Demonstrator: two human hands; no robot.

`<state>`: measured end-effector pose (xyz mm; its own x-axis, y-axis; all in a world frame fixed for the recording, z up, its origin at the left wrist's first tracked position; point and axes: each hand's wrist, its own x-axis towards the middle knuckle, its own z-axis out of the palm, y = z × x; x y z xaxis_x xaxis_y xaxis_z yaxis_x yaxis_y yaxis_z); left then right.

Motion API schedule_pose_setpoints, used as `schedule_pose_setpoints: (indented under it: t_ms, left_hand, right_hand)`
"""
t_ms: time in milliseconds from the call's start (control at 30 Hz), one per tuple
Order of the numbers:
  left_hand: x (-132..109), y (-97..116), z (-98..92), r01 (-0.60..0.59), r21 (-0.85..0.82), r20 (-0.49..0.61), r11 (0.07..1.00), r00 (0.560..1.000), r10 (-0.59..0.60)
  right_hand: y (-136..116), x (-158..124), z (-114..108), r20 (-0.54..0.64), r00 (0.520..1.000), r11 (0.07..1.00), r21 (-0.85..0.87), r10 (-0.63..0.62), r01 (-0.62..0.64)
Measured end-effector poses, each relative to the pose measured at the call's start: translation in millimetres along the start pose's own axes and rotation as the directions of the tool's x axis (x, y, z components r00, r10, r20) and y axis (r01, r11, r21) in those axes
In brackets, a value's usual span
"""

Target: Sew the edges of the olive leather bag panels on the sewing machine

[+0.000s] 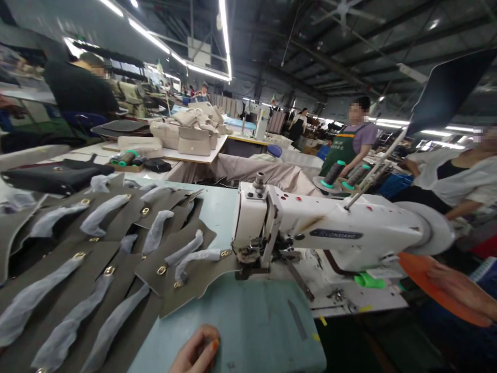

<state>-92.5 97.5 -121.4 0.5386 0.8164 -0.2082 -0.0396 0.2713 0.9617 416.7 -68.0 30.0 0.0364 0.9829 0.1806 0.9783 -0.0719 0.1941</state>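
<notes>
My left hand is low in the view, over the light blue table top. Its fingers are curled, the thumb lies by the index finger, and nothing shows between them. Ahead of it, an olive-brown leather panel lies with its right corner against the needle area of a white sewing machine. Gold rings and a strap wrapped in translucent white film are on this panel. Several similar brown panels, each with a wrapped strap, overlap across the left side. My right hand cannot be made out.
Thread cones stand behind the machine. A black bag lies beyond the panels, and beige bags cover a farther table. At the right, a bare forearm crosses an orange object. A person in a green apron stands beyond.
</notes>
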Motion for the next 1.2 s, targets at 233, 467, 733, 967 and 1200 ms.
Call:
schedule_pose_setpoints:
  t_ms: [233,467,733,967,1200]
  left_hand:
    - [54.2,69.2,45.4,-0.037,-0.474,-0.172,0.880,0.984,-0.051]
    - [84.2,84.7,57.4,-0.019,-0.527,-0.179,0.850,0.980,-0.089]
    - [87.8,88.4,39.0,0.053,-0.484,-0.093,0.874,0.989,-0.111]
    - [91.9,87.3,31.8,0.123,-0.497,0.022,0.859,0.991,-0.129]
    - [91.7,86.3,31.3,0.134,-0.425,0.011,0.895,0.990,-0.143]
  right_hand:
    - [233.6,-27.8,25.6,-0.085,0.952,0.927,0.269,0.293,-0.262]
    - [236.1,-42.3,46.4,-0.093,0.915,0.883,0.318,0.392,-0.346]
    - [202.1,-23.0,12.1,0.081,0.856,0.768,0.404,0.510,-0.496]
    - [144.7,-6.2,-27.2,0.149,0.930,0.801,0.473,0.337,-0.366]
    - [109.1,3.2,-52.6,0.254,0.905,0.755,0.500,0.340,-0.424]
